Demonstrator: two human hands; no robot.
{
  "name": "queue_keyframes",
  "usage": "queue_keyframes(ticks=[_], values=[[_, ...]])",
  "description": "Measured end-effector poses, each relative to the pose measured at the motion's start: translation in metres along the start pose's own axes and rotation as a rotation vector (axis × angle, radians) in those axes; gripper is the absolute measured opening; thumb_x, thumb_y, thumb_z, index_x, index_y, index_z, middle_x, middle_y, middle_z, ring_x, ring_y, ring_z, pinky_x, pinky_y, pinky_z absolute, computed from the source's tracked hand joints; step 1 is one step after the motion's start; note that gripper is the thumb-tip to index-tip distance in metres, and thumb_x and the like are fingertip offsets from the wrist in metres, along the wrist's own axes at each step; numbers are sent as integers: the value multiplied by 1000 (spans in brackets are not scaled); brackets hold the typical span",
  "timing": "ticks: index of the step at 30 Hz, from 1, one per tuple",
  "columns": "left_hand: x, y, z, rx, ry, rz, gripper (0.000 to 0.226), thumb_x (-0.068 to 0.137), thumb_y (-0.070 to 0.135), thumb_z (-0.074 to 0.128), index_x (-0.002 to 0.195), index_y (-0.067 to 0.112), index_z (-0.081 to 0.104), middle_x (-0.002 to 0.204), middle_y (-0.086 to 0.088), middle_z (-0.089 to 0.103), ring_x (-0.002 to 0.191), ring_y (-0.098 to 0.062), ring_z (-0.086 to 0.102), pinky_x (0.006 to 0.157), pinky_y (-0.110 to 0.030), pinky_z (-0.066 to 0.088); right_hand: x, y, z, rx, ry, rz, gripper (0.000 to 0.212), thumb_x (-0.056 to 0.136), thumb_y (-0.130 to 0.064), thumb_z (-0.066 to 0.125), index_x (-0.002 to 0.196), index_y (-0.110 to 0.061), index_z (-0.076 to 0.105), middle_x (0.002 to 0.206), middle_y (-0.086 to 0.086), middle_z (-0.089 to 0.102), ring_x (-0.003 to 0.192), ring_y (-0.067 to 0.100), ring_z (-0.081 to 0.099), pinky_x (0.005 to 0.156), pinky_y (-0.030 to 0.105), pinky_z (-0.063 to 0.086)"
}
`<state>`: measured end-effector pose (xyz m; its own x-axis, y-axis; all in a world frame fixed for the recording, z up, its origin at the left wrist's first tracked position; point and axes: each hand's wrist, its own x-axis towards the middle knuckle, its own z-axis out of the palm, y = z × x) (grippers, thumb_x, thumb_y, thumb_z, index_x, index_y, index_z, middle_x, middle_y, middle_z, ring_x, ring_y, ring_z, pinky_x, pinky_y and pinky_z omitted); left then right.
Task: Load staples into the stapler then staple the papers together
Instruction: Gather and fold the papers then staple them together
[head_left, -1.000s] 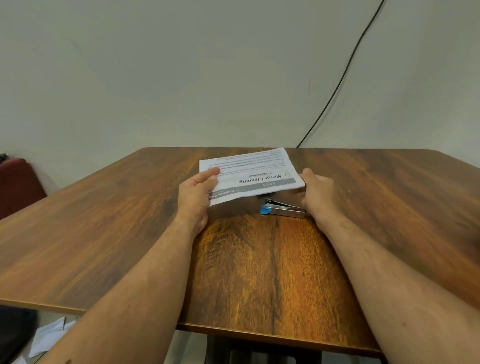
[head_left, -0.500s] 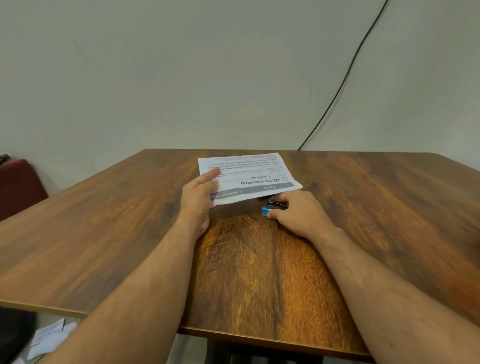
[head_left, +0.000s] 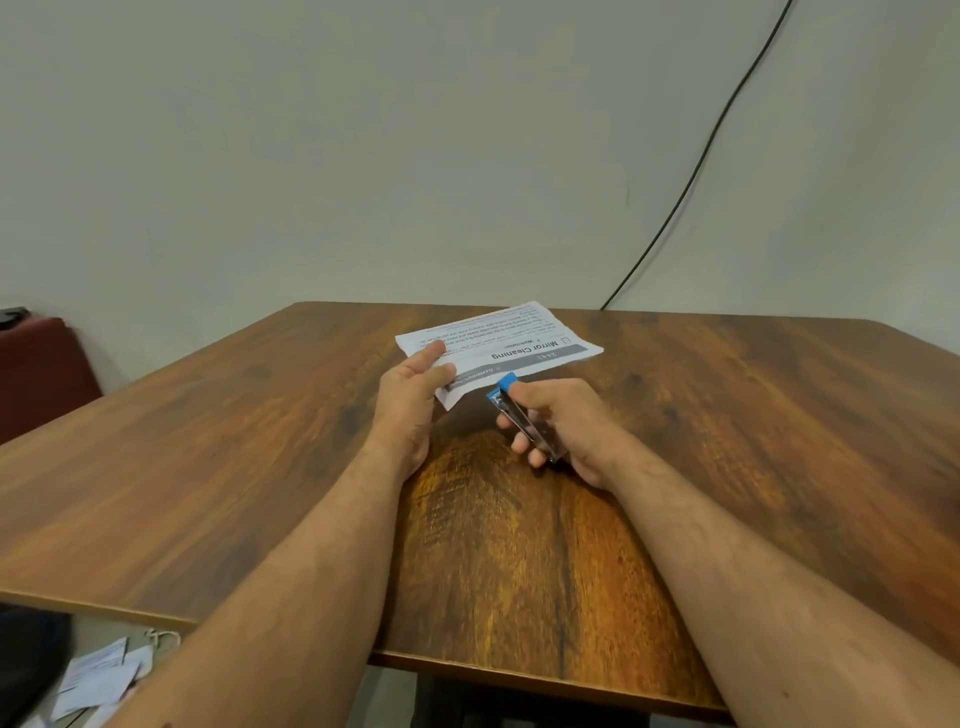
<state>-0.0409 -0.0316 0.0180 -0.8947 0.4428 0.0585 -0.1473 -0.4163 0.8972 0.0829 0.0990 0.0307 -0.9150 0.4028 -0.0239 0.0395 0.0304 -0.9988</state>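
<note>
We pinch the papers (head_left: 498, 345) in our left hand (head_left: 413, 395), right hand (head_left: 563, 426) gripping the stapler (head_left: 522, 421); next, probably mouth onto corner.

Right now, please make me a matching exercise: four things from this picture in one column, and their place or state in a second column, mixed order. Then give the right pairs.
Things:
1. stapler
2. papers
3. cable
4. red seat

Place or state:
A. runs down the wall behind the table
B. stands left of the table
C. held in the right hand, blue end toward the papers
D. held at the near corner by the left hand

Pairs: 1-C, 2-D, 3-A, 4-B
</note>
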Motion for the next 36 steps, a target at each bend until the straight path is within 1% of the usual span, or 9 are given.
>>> queue_keyframes(ticks=[4, 7, 12, 16, 23, 26, 29, 33, 36], values=[[-1, -1, 1, 71, -3, 25, 59, 85, -14, 49, 137, 12, 62, 144, -10, 51, 123, -29, 57, 78, -29, 61, 4, 1, 15, 24, 64, -12, 16, 97, -29, 64, 106, -16, 65, 83, 13, 74, 51, 13, 58, 43, 24, 45], [0, -2, -1, 82, -10, 36, 60, 85, -18, 52, 136, 10, 62, 146, -10, 50, 125, -29, 56, 78, -28, 61, 6, 5, 15, 53, 118, -18, 18, 93, -29, 70, 103, -14, 68, 78, 13, 74, 49, 13, 56, 42, 24, 44], [-1, -2, -1, 108, -82, 15, 60, 83, -18, 61, 137, 10, 62, 139, -9, 56, 113, -26, 65, 74, -24, 60, 7, 8, 12, 104, 81, -39, 25, 91, -30, 73, 107, -11, 70, 80, 12, 74, 51, 13, 56, 42, 22, 45], [-3, -3, 0, 182, -126, 34, 60, 83, -15, 67, 135, 17, 64, 139, -7, 56, 117, -27, 64, 80, -29, 61, 5, 10, 12, 144, 55, -55, 26, 91, -30, 74, 102, -7, 71, 80, 13, 72, 51, 13, 54, 42, 21, 43], [-5, -5, 2, 254, -189, 75, 54, 92, -11, 57, 138, 17, 61, 139, -8, 58, 105, -22, 70, 79, -30, 62, 5, 11, 13, 159, 42, -59, 30, 89, -35, 76, 103, -10, 71, 74, 8, 69, 49, 10, 50, 40, 19, 39], [-5, -6, 2, 270, -188, 92, 53, 93, -10, 57, 137, 19, 62, 142, -9, 56, 107, -24, 70, 81, -32, 62, 6, 12, 13, 146, 43, -68, 30, 89, -37, 76, 103, -12, 71, 75, 9, 68, 49, 9, 48, 39, 18, 38], [-9, -8, 3, 351, -154, 165, 57, 93, -7, 61, 144, 18, 55, 137, -10, 60, 99, -22, 68, 82, -34, 60, 7, 13, 11, 148, 35, -65, 31, 89, -37, 75, 103, -9, 71, 71, 6, 66, 49, 8, 48, 40, 17, 38], [-11, -9, 6, 386, -138, 222, 60, 94, -7, 58, 150, 14, 47, 132, -3, 61, 105, -20, 69, 88, -35, 61, 7, 15, 10, 178, 48, -66, 31, 90, -36, 75, 101, -6, 73, 70, 6, 64, 49, 9, 48, 40, 18, 38], [-9, -10, 6, 438, -138, 237, 61, 94, -8, 58, 149, 16, 48, 134, -5, 61, 96, -20, 69, 85, -36, 61, 7, 14, 10, 204, 45, -51, 27, 90, -34, 75, 96, -7, 72, 70, 7, 65, 49, 9, 49, 41, 18, 39]])
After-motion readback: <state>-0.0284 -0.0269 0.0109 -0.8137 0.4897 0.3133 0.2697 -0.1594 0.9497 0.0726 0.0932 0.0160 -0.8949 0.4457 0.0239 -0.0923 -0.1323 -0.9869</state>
